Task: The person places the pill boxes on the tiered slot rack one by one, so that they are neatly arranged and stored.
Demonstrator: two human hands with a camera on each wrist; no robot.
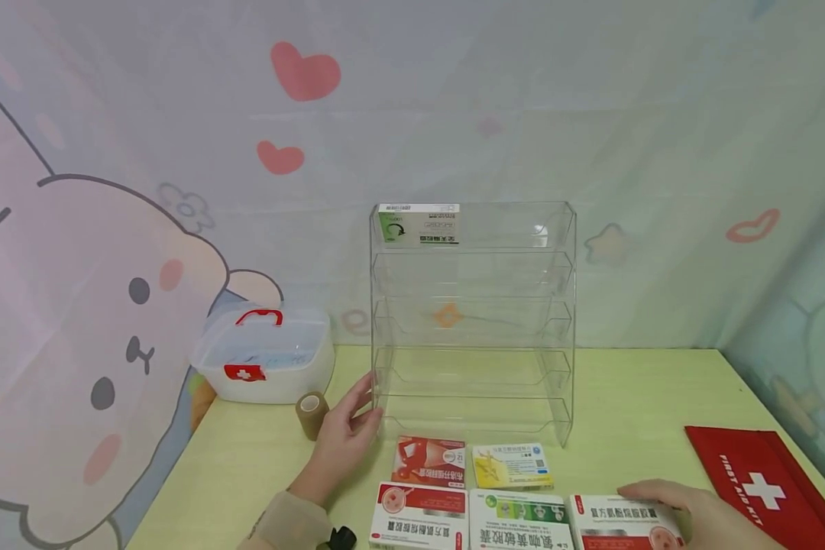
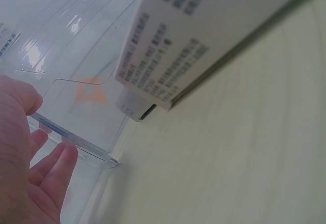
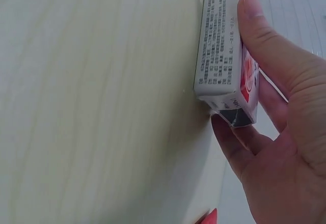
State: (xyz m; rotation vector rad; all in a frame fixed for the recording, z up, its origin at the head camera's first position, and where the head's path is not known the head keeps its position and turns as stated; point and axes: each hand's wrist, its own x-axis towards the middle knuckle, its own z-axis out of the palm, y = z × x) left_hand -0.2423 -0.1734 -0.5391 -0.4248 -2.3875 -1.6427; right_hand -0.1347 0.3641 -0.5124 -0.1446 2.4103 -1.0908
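A clear acrylic tiered rack stands on the table, a green-and-white medicine box in its top tier at the left. My left hand holds the rack's left side panel low down; in the left wrist view, thumb and fingers lie on either side of the panel edge. At the front right, my right hand grips a red-and-white medicine box. The right wrist view shows the thumb on that box's printed face and fingers by its end. Other boxes lie before the rack: red, yellow-and-white, red-and-white, green-and-white.
A white lidded first aid box with a red handle stands at the back left, a brown bandage roll beside my left hand. On the right lies a red first aid pouch. A patterned cloth hangs behind the table.
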